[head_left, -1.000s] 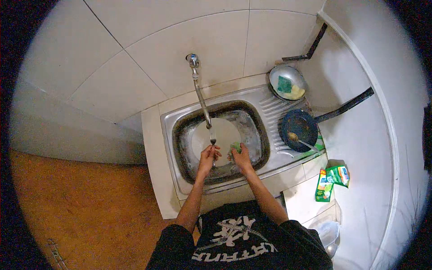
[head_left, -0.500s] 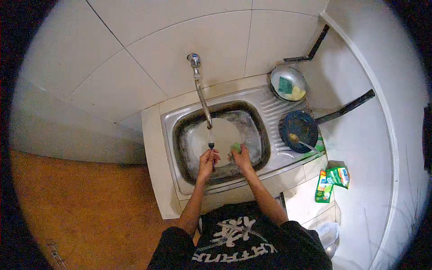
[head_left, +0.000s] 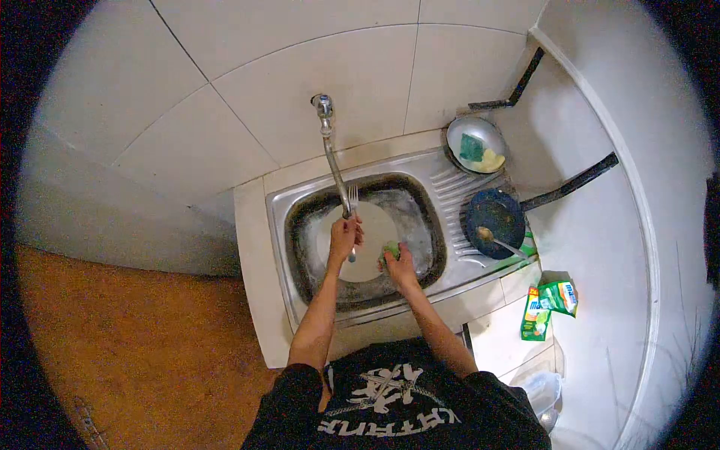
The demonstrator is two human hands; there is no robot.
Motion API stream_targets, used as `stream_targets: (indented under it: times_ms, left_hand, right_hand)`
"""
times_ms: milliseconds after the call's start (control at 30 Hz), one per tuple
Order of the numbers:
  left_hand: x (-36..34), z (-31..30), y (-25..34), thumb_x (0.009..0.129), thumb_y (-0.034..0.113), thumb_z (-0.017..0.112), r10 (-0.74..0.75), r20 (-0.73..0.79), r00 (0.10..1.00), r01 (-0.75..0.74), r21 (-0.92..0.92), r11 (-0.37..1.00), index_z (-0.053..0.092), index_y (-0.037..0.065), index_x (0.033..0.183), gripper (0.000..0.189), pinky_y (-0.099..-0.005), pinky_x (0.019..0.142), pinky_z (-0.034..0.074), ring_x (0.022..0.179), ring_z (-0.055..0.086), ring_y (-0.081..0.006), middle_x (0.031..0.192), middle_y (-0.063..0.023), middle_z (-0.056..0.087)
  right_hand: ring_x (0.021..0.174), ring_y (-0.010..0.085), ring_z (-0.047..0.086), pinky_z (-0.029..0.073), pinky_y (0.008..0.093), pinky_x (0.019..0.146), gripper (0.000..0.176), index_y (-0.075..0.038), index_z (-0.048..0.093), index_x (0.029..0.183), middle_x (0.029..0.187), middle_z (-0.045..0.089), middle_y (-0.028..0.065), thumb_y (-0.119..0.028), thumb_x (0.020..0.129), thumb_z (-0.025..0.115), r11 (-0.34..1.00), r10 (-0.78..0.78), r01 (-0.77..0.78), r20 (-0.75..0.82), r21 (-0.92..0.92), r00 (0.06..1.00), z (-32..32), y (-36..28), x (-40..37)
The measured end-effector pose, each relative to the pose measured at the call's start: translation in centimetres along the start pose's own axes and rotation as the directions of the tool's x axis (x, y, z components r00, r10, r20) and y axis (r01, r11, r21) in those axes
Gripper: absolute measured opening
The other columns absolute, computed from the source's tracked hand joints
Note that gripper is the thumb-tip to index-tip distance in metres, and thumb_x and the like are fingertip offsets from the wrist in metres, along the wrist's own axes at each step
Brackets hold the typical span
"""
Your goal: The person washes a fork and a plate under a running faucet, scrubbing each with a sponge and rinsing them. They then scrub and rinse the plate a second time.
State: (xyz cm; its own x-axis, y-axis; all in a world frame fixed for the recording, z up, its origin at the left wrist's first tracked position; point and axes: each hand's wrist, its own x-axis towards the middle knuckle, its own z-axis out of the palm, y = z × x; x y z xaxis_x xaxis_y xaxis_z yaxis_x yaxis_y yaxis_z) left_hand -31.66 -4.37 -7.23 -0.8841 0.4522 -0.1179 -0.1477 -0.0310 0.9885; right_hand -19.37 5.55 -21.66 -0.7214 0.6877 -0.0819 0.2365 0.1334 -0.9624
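My left hand [head_left: 345, 238] is closed around a fork [head_left: 353, 196], its tines pointing away from me, right beside the spout of the tap [head_left: 334, 161]. The fork's handle end shows below the fingers. To the right, my right hand [head_left: 399, 267] grips a green sponge [head_left: 389, 248]. Both hands are over a large round whitish plate [head_left: 377, 225] lying in the steel sink basin [head_left: 427, 225]. Whether water is running cannot be made out.
On the ribbed drainboard [head_left: 448, 184] stand a metal pan [head_left: 491, 133] holding green and yellow sponges, and a dark frying pan [head_left: 504, 214] with a spoon [head_left: 499, 241]. Green packets [head_left: 538, 315] lie at the right. A tiled wall [head_left: 300, 67] rises behind the tap.
My left hand has moved the fork up and away from me, to beside the spout. My right hand with the sponge has shifted only slightly.
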Motion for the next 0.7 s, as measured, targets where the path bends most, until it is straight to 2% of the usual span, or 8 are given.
stream_targets:
  times_ms: [133, 267, 333, 400, 467, 500, 567, 700]
  left_hand:
    - [2.3, 0.9, 1.1, 0.086, 0.038, 0.043, -0.071, -0.098, 0.993, 0.082, 0.116, 0.99, 0.044, 0.005, 0.07, 0.037, -0.0263, 0.031, 0.037, 0.034, 0.045, -0.0115, 0.046, -0.0042, 0.046]
    - [3.4, 1.0, 1.2, 0.085, 0.042, 0.044, -0.09, -0.185, 0.979, 0.129, 0.209, 0.969, 0.042, 0.006, 0.067, 0.04, -0.0273, 0.028, 0.036, 0.031, 0.044, -0.0128, 0.043, -0.0043, 0.044]
    - [3.3, 1.7, 1.9, 0.084, 0.043, 0.044, -0.097, -0.255, 0.962, 0.165, 0.26, 0.952, 0.043, 0.005, 0.066, 0.042, -0.0284, 0.031, 0.036, 0.033, 0.044, -0.0135, 0.044, -0.0053, 0.043]
    - [4.4, 1.1, -0.2, 0.084, 0.044, 0.045, -0.099, -0.324, 0.941, 0.204, 0.307, 0.93, 0.044, 0.004, 0.065, 0.044, -0.0295, 0.034, 0.036, 0.035, 0.043, -0.0141, 0.044, -0.0063, 0.042]
    - [7.6, -1.6, -7.3, 0.082, 0.045, 0.048, 0.359, -0.159, 0.92, -0.264, 0.425, 0.866, 0.045, 0.0, 0.063, 0.049, -0.0322, 0.041, 0.033, 0.043, 0.04, -0.0155, 0.045, -0.0083, 0.039]
    - [7.5, -1.7, -7.2, 0.082, 0.045, 0.048, 0.359, -0.159, 0.92, -0.264, 0.426, 0.866, 0.045, 0.0, 0.063, 0.049, -0.0322, 0.041, 0.033, 0.043, 0.04, -0.0155, 0.045, -0.0083, 0.039]
    - [7.0, -1.8, -6.7, 0.082, 0.044, 0.049, 0.149, -0.217, 0.965, -0.115, 0.162, 0.98, 0.046, -0.002, 0.062, 0.05, -0.0331, 0.047, 0.03, 0.049, 0.034, -0.0164, 0.048, -0.009, 0.035]
    - [3.2, -0.2, -1.9, 0.084, 0.042, 0.046, 0.014, -0.28, 0.96, 0.095, 0.371, 0.924, 0.046, 0.0, 0.062, 0.047, -0.0315, 0.045, 0.029, 0.047, 0.034, -0.015, 0.049, -0.0054, 0.037]
  right_hand:
    - [0.062, 0.0151, 0.055, 0.045, 0.0284, 0.05, 0.025, 0.004, 0.042, 0.105, 0.08, 0.057, 0.0095, -0.005, 0.082, 0.048, 0.986, 0.089, -0.099, 0.083, 0.132, 0.993, -0.7, -1.3, -0.1]
    - [0.059, 0.0162, 0.055, 0.045, 0.0289, 0.047, 0.019, 0.002, 0.042, 0.099, 0.075, 0.056, 0.0093, -0.005, 0.082, 0.048, 0.993, -0.001, -0.011, 0.102, 0.116, 0.995, -0.5, -0.5, 0.1]
    - [0.056, 0.0169, 0.055, 0.045, 0.029, 0.044, 0.014, 0.001, 0.042, 0.094, 0.071, 0.054, 0.009, -0.004, 0.082, 0.048, 0.904, 0.237, -0.281, 0.168, 0.323, 0.957, -2.3, -7.6, -0.8]
    - [0.055, 0.0168, 0.055, 0.045, 0.0288, 0.044, 0.014, 0.001, 0.042, 0.094, 0.072, 0.054, 0.0092, -0.004, 0.082, 0.047, 0.961, 0.153, -0.176, 0.12, 0.216, 0.981, -0.5, -1.4, 0.2]
    - [0.055, 0.0167, 0.055, 0.045, 0.0287, 0.044, 0.014, 0.001, 0.042, 0.095, 0.072, 0.054, 0.0094, -0.004, 0.082, 0.046, 0.992, 0.061, -0.07, 0.081, 0.102, 0.995, 0.0, 0.6, 0.5]
    - [0.055, 0.0166, 0.055, 0.045, 0.0287, 0.044, 0.015, 0.002, 0.042, 0.095, 0.072, 0.055, 0.0097, -0.003, 0.082, 0.046, 0.99, 0.06, -0.07, 0.083, 0.119, 0.995, -0.1, 0.2, 0.3]
    - [0.055, 0.0165, 0.055, 0.045, 0.0288, 0.044, 0.015, 0.002, 0.042, 0.096, 0.073, 0.055, 0.0099, -0.003, 0.082, 0.046, 0.988, 0.06, -0.071, 0.085, 0.137, 0.995, -0.4, -0.4, 0.1]
    - [0.057, 0.0173, 0.056, 0.047, 0.0299, 0.045, 0.019, 0.002, 0.042, 0.098, 0.075, 0.056, 0.0106, -0.004, 0.081, 0.047, 0.972, 0.069, -0.093, 0.119, 0.217, 0.991, -1.3, -2.7, -0.2]
